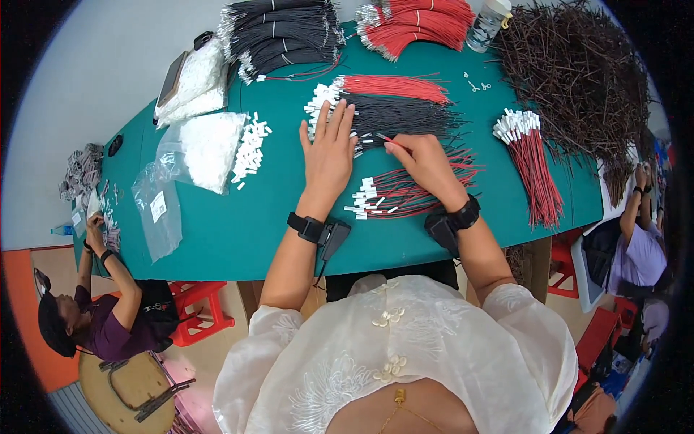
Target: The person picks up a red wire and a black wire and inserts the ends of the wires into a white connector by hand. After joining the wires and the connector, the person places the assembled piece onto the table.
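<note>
My left hand (pixel 330 148) lies with its fingers stretched over the white-ended side of a row of black wires (pixel 405 116). Just beyond that row is a row of red wires (pixel 397 87), and white connectors (pixel 323 95) cluster at the left ends. My right hand (pixel 426 166) pinches a short red wire (pixel 386 137) between thumb and forefinger, its tip pointing left toward the left hand. Below both hands spreads a loose pile of red and black wires with white connectors (pixel 366 195), partly under my right hand and wrist.
Beside a plastic bag of white connectors (pixel 213 152) lies a loose heap (pixel 251 150). Bundles of black wires (pixel 289 32) and red wires (pixel 419 25) sit at the back. A finished-looking bundle (pixel 531 170) and dark tangled strands (pixel 578 65) are right. People work at both sides.
</note>
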Demonstrator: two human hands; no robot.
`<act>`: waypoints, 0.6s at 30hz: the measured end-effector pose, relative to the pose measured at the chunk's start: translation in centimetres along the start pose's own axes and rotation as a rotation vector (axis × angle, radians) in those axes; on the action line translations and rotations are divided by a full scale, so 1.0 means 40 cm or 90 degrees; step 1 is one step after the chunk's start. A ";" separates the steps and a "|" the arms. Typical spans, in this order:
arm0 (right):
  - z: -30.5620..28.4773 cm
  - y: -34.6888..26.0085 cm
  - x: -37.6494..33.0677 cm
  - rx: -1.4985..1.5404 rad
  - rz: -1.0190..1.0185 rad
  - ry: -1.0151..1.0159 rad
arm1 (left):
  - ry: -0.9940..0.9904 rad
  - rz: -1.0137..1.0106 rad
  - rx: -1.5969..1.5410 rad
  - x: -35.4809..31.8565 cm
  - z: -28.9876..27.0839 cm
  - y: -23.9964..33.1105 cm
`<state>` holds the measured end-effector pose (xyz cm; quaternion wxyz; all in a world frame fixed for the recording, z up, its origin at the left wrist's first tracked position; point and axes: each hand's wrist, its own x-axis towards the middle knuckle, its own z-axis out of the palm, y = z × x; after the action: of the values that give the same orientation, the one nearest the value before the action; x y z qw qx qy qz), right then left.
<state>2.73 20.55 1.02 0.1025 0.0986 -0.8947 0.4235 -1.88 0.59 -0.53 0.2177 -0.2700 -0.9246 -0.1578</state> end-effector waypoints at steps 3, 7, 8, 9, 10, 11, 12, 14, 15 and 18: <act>0.004 0.004 -0.003 0.001 -0.011 -0.017 | 0.020 -0.018 0.004 0.007 -0.002 -0.001; 0.009 0.006 -0.001 -0.015 -0.016 -0.026 | 0.042 -0.020 -0.044 0.008 -0.019 -0.012; 0.008 0.003 0.000 -0.019 -0.012 -0.023 | 0.043 -0.017 -0.049 0.009 -0.019 -0.015; 0.006 0.001 0.000 -0.018 -0.018 -0.021 | 0.060 -0.010 -0.068 0.010 -0.018 -0.018; 0.004 -0.002 0.000 -0.016 -0.023 -0.018 | 0.077 -0.004 -0.087 0.012 -0.017 -0.021; 0.003 -0.004 0.000 -0.014 -0.029 -0.016 | 0.094 0.002 -0.107 0.014 -0.017 -0.020; 0.003 -0.006 0.000 -0.019 -0.027 -0.014 | 0.095 0.004 -0.112 0.015 -0.019 -0.019; 0.005 -0.011 -0.001 0.007 -0.019 0.000 | 0.120 0.013 -0.110 0.016 -0.025 -0.017; 0.003 -0.011 -0.001 0.021 -0.015 0.007 | 0.133 0.017 -0.108 0.017 -0.029 -0.012; -0.004 -0.019 0.001 0.060 -0.023 0.017 | 0.157 0.016 -0.161 0.020 -0.047 -0.002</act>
<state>2.90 20.19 1.67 0.1172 0.1135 -0.8704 0.4646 -1.92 0.11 1.43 0.2953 -0.2851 -0.8604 -0.3021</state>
